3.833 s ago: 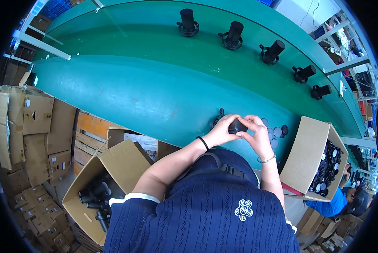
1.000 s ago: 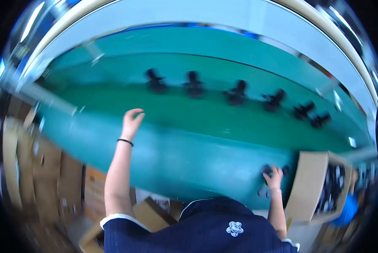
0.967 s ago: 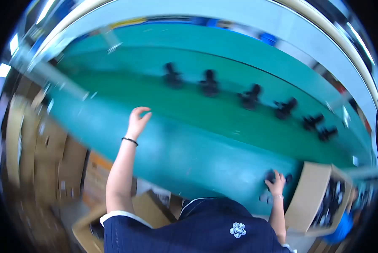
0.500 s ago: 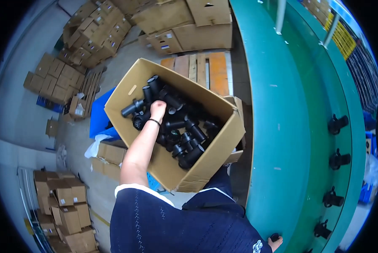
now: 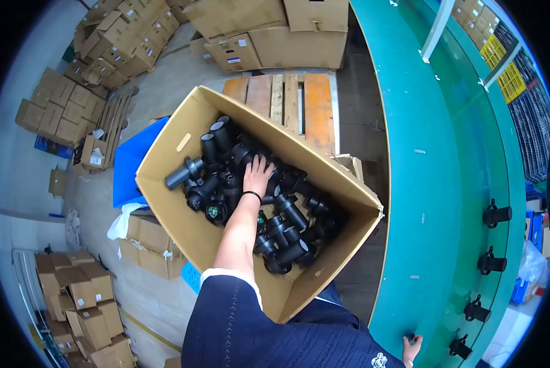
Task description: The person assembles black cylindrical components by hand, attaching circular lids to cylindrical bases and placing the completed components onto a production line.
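A large open cardboard box [image 5: 192,126] holds a heap of black cylindrical plastic parts [image 5: 290,211] with wider collars. My left hand [image 5: 257,176] reaches into it, fingers spread over the parts near the middle, with nothing gripped. A black band circles that wrist. At the lower right, my right hand [image 5: 412,352] is over the green conveyor belt [image 5: 403,257]. Its fingers are bent around a small dark part [image 5: 409,336], only partly visible.
Several similar black parts [image 5: 492,262] sit in a row along the belt's far side. A wooden pallet [image 5: 318,113] lies beyond the box, with stacked cartons [image 5: 296,49] behind. A blue bin [image 5: 128,165] stands left of the box. Metal posts [image 5: 437,30] rise beside the belt.
My left hand has gone from closed to spread and shifted right over the heap. My right hand shows more fully, with its fingers around the dark part. The view has shifted.
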### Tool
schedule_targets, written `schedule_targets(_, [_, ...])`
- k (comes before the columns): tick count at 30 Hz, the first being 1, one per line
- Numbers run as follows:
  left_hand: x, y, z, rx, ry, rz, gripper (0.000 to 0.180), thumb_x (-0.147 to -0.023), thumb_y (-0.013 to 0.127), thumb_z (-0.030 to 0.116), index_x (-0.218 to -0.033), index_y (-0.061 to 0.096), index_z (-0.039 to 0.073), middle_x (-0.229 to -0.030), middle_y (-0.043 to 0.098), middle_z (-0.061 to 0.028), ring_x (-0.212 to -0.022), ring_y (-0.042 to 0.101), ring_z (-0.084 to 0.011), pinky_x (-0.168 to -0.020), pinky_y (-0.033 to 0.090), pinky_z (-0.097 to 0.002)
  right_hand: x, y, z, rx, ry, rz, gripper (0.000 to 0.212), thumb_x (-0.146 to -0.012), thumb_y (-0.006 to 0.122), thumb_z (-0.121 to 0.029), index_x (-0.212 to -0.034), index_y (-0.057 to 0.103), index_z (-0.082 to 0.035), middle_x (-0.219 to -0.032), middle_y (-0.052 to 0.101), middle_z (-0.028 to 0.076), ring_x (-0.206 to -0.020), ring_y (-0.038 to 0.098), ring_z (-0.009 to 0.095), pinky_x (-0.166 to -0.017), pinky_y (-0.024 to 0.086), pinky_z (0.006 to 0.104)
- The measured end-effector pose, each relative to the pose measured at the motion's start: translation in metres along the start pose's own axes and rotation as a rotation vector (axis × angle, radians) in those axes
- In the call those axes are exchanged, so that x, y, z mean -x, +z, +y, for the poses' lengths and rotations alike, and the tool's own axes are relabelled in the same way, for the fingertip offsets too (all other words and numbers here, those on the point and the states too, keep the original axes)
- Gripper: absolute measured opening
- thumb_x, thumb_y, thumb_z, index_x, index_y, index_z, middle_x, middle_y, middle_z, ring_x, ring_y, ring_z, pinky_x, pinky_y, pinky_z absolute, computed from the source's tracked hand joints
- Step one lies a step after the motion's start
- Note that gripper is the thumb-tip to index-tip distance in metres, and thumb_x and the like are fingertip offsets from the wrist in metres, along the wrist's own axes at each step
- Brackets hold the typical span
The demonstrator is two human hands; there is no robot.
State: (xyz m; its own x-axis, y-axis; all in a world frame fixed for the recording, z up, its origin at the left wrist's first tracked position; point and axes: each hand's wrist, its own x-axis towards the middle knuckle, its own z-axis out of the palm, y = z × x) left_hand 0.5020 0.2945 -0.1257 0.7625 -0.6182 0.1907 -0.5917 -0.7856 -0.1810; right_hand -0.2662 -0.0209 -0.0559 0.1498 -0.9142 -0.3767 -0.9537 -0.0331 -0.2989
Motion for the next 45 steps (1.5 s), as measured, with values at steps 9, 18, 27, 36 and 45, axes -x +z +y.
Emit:
schedule_targets(9, [-0.040, -0.073, -0.025, 0.527, -0.234, 0.033, 0.054, -0.068, 0.073, 0.013, -0.117, 0.049, 0.011, -0.124, 0.048, -0.0082, -0.118, 0.041, -0.0283, -0.100, 0.031, -0.0461, -0.012, -0.003, -0.109, -0.562, 0.057, -0.108, 0.043, -0.081, 0.062, -0.005, -0.122, 0.048, -0.010, -0.089, 0.054, 0.003, -0.068, 0.052, 0.011, -0.057, 0.045, 0.0234])
schedule_targets(18, [-0.049, -0.258, 0.010, 2.277, -0.394, 0.244, 0.042, -0.082, 0.066, 0.025, -0.114, 0.049, 0.005, -0.108, 0.057, -0.0124, -0.105, 0.053, -0.0263, -0.094, 0.042, -0.0400, 0.000, 0.015, -0.115, -1.087, 0.327, -0.232, 0.037, -0.089, 0.055, -0.018, -0.124, 0.047, -0.009, -0.100, 0.058, 0.007, -0.070, 0.059, 0.015, -0.057, 0.049, 0.0225])
schedule_targets(27, [-0.033, -0.308, 0.248, 2.445, 0.108, -0.774, 0.038, -0.082, 0.064, 0.013, -0.114, 0.045, 0.005, -0.102, 0.055, -0.0112, -0.097, 0.056, -0.0248, -0.087, 0.047, -0.0399, 0.054, -0.007, -0.125, -2.133, -0.020, -0.409, 0.049, -0.089, 0.054, -0.025, -0.132, 0.039, -0.007, -0.123, 0.048, 0.018, -0.088, 0.057, 0.025, -0.075, 0.051, 0.0317])
schedule_targets(36, [0.072, -0.313, 0.448, 2.192, 0.402, -1.283, 0.038, -0.081, 0.064, 0.009, -0.113, 0.044, 0.005, -0.104, 0.052, -0.0115, -0.097, 0.056, -0.0233, -0.090, 0.046, -0.0386, 0.103, -0.037, -0.084, -2.511, -0.418, -0.308, 0.053, -0.084, 0.055, -0.026, -0.132, 0.040, -0.010, -0.125, 0.047, 0.019, -0.084, 0.051, 0.025, -0.074, 0.044, 0.0335])
schedule_targets(45, [0.112, -0.308, 0.511, 2.048, 0.347, -1.530, 0.038, -0.082, 0.064, 0.010, -0.113, 0.044, 0.006, -0.105, 0.053, -0.0138, -0.100, 0.054, -0.0260, -0.089, 0.046, -0.0414, 0.122, -0.038, -0.057, -2.530, -0.479, -0.107, 0.053, -0.082, 0.057, -0.022, -0.131, 0.039, -0.011, -0.125, 0.043, 0.024, -0.093, 0.053, 0.031, -0.078, 0.047, 0.0354])
